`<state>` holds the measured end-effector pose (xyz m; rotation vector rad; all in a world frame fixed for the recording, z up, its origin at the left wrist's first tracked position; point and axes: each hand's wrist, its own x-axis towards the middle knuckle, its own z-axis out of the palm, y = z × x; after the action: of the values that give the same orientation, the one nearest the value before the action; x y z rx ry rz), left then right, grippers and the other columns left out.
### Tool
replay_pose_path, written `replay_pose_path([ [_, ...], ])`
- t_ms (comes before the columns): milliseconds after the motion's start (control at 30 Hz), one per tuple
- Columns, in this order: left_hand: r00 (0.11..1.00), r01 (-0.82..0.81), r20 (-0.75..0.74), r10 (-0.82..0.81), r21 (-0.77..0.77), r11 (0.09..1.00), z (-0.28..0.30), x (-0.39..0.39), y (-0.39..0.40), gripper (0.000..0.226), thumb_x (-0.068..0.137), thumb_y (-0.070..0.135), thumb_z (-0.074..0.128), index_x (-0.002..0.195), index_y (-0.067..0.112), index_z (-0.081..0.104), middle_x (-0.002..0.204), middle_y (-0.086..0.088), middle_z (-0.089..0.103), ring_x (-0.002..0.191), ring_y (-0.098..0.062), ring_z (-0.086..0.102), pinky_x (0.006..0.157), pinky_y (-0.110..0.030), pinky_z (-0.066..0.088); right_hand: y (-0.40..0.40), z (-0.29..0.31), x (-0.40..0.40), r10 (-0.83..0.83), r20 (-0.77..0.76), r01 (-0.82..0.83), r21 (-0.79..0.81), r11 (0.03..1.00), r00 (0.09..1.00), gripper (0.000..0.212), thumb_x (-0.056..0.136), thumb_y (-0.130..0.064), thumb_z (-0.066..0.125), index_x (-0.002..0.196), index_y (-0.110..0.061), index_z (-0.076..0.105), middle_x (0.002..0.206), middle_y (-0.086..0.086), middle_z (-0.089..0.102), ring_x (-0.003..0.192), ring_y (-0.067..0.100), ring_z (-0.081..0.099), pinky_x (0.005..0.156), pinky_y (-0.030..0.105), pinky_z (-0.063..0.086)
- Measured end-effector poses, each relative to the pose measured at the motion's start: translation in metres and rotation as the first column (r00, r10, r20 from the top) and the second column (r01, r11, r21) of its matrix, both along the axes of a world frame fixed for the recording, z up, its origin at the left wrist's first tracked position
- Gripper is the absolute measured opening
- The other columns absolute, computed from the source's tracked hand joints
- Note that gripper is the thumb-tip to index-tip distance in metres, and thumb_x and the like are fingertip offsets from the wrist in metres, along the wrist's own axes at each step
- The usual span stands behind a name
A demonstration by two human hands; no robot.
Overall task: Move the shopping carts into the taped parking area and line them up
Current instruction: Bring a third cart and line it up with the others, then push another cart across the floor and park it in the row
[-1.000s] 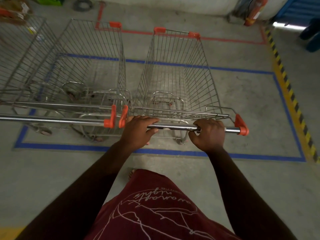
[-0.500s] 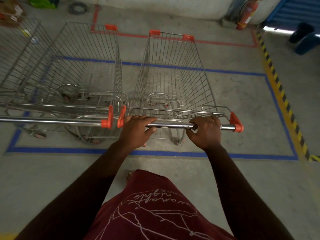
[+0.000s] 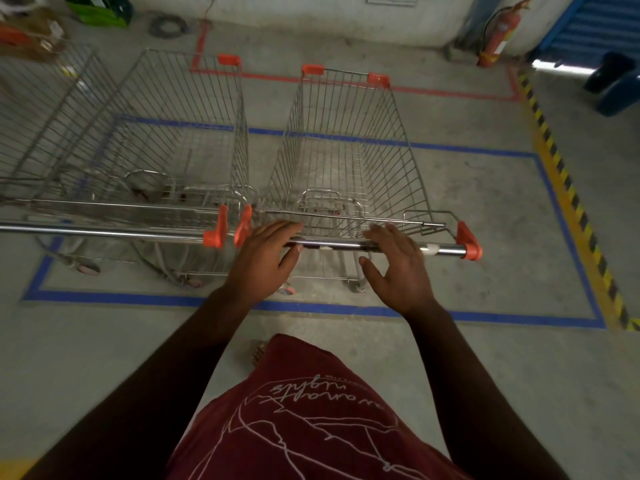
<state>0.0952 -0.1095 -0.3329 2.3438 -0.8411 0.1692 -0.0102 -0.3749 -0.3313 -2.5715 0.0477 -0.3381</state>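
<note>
Hands first: the left hand (image 3: 266,252) and the right hand (image 3: 394,261) both lie spread, fingers straight, gripping nothing. The left hand's fingertips reach over the polished steel handle bar (image 3: 346,244) of the silver wire shopping cart with orange corner caps (image 3: 346,147); the right hand hovers at the bar, and whether its fingers touch it cannot be told.

That bar is the landmark. It runs left to right across the person's front, and the cart's basket stretches straight away beyond it, so the cart's long axis points away from the body. The left hand sits near the bar's left orange end cap (image 3: 242,226); the right hand sits right of the bar's middle, short of the right end cap (image 3: 467,242).

Left of the bar, just beside it, a second wire shopping cart (image 3: 180,133) stands parallel, its own handle bar (image 3: 104,232) nearly in line with this one, the end caps almost meeting. A third wire basket (image 3: 38,109) shows farther left. The rectangle of blue floor tape (image 3: 346,310) passes under the person's wrists on the near side of the bar, and the carts' rear wheels stand inside it.

Judged from this, the cart is parked and aligned; the next move likely draws both hands back toward the body, off the bar.
</note>
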Motion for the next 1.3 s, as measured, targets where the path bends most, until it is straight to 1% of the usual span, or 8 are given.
replay_pose_path([
  [133,0.999,0.014,0.046,-0.008,-0.123,0.992,0.018,-0.023,0.009,0.032,0.097,0.012,0.069,0.128,0.007,0.07,0.123,-0.008,0.073,0.135,-0.012,0.056,0.122,-0.044,0.037,0.028,0.029,-0.004,0.155,0.171,-0.185,0.174,0.967,0.973,0.028,0.1,-0.015,0.069,0.127,-0.016,0.073,0.13,-0.007,0.072,0.124,0.003,0.061,0.108,0.02,0.044],
  [200,0.996,-0.046,0.066,0.055,-0.138,0.989,0.022,-0.042,0.022,0.027,0.095,0.005,0.07,0.122,0.003,0.072,0.124,-0.011,0.072,0.145,-0.001,0.041,0.126,-0.033,0.027,0.049,0.03,-0.006,0.183,0.157,-0.219,0.253,0.942,0.97,0.024,0.101,-0.018,0.067,0.124,-0.018,0.075,0.123,-0.008,0.075,0.115,0.004,0.068,0.1,0.022,0.05],
  [300,0.983,-0.182,-0.033,0.179,-0.104,0.978,0.021,-0.077,0.054,0.026,0.097,0.008,0.066,0.122,0.008,0.073,0.122,-0.008,0.073,0.12,-0.017,0.063,0.109,-0.028,0.045,0.085,0.017,-0.009,0.313,0.084,-0.322,0.344,0.882,0.946,0.025,0.102,-0.023,0.063,0.123,-0.02,0.076,0.119,-0.011,0.076,0.11,0.006,0.07,0.095,0.028,0.054],
  [467,0.902,-0.424,-0.123,0.414,-0.073,0.903,0.011,-0.143,0.126,0.025,0.098,0.024,0.063,0.119,0.014,0.074,0.117,0.009,0.071,0.107,-0.012,0.068,0.099,-0.013,0.045,0.155,0.012,-0.009,0.522,0.038,-0.489,0.412,0.769,0.852,0.023,0.1,-0.023,0.062,0.117,-0.02,0.077,0.115,-0.011,0.076,0.107,0.006,0.07,0.095,0.026,0.053],
  [633,0.808,-0.586,-0.163,0.566,-0.12,0.801,0.006,-0.193,0.195,0.029,0.1,0.021,0.062,0.128,0.016,0.07,0.114,0.008,0.076,0.105,-0.012,0.071,0.091,-0.04,0.056,0.235,0.02,-0.003,0.681,-0.021,-0.613,0.418,0.671,0.732,0.025,0.098,-0.031,0.062,0.116,-0.022,0.077,0.11,-0.012,0.076,0.099,0.001,0.07,0.089,0.022,0.053],
  [933,0.633,-0.769,-0.156,0.758,-0.245,0.591,-0.017,-0.265,0.375,0.025,0.099,0.015,0.065,0.123,0.014,0.072,0.118,0.007,0.075,0.107,-0.012,0.071,0.09,-0.04,0.056,0.466,0.027,-0.013,0.89,-0.033,-0.83,0.348,0.437,0.455,0.024,0.1,-0.028,0.064,0.119,-0.02,0.075,0.113,-0.007,0.076,0.098,0.008,0.071,0.089,0.036,0.059],
  [1133,0.496,-0.864,-0.205,0.844,-0.211,0.457,-0.016,-0.319,0.527,0.022,0.1,0.024,0.063,0.117,0.014,0.074,0.114,0.005,0.077,0.106,-0.013,0.072,0.091,-0.038,0.057,0.627,0.015,-0.035,0.922,-0.094,-0.843,0.379,0.382,0.376,0.021,0.096,-0.025,0.066,0.111,-0.019,0.079,0.11,-0.009,0.078,0.098,0.007,0.072,0.088,0.017,0.049],
  [1300,0.385,-0.919,-0.389,0.837,-0.246,0.308,0.012,-0.326,0.628,0.022,0.1,0.03,0.061,0.117,0.025,0.074,0.118,0.009,0.075,0.11,-0.008,0.071,0.096,-0.039,0.058,0.742,0.028,-0.029,0.94,-0.079,-0.868,0.363,0.338,0.333,0.019,0.095,-0.024,0.068,0.11,-0.02,0.078,0.105,-0.014,0.076,0.094,0.001,0.07,0.084,0.009,0.045],
])
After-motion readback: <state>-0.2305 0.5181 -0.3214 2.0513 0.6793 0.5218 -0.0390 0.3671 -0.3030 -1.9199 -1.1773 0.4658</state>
